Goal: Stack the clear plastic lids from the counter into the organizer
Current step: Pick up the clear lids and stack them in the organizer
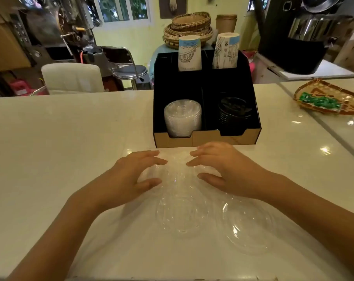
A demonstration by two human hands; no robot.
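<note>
Clear plastic lids [181, 217] lie loose on the counter [60, 138], at 6 o'clock from the organizer [206, 136]. Left hand [129, 179] and right hand [228, 171] hover spread, fingers half-curled over the 12 o'clock lids; contact probably not made. Risk: nested lids stick, lifting unevenly and sliding off.

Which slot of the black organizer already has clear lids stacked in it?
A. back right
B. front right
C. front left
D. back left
C: the clear lid stack stands in the front left slot of the organizer; black lids fill the front right, and paper cups stand in the back slots.
</note>
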